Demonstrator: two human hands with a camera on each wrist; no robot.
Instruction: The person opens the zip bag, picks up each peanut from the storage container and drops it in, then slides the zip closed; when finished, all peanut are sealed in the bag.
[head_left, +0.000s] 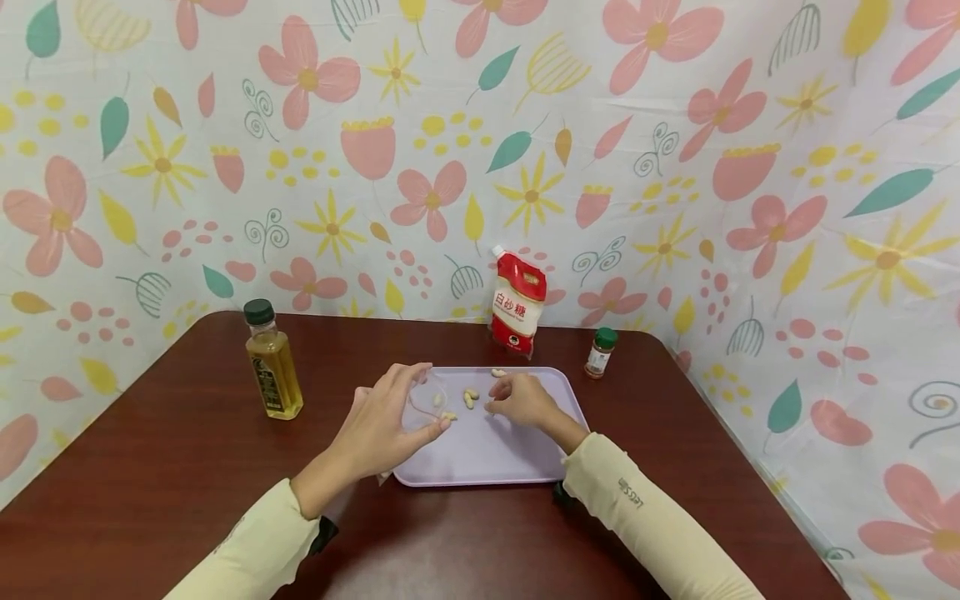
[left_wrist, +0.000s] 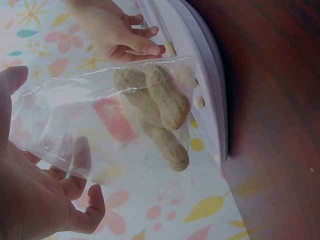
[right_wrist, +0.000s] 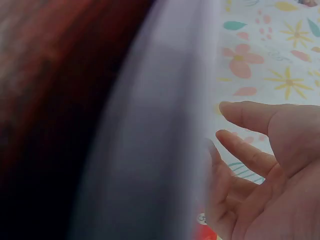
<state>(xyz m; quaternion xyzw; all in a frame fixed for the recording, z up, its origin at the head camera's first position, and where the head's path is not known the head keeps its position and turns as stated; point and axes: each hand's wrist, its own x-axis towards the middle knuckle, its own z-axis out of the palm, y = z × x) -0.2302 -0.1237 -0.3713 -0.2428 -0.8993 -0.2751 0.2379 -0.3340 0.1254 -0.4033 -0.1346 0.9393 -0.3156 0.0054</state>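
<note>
My left hand [head_left: 382, 417] holds a clear plastic bag [left_wrist: 65, 112] between thumb and fingers over the left side of the lilac tray [head_left: 495, 462]. Several peanuts [left_wrist: 167, 100] in their shells lie inside the bag, as the left wrist view shows. Over the tray's right half, my right hand [head_left: 522, 400] has its fingers bent loosely. Thumb and index finger stand apart in the right wrist view, with nothing seen between them. Loose peanuts [head_left: 470, 397] rest mid-tray between the hands, and another peanut [head_left: 498, 372] lies by the far rim, just beyond the right hand.
An oil bottle [head_left: 273, 367] with a dark cap stands at the left of the brown table [head_left: 187, 433]. Behind the tray is a red and white sugar pouch [head_left: 517, 304]. A small green-capped jar [head_left: 600, 354] stands at the right. A flowered cloth [head_left: 450, 167] hangs behind.
</note>
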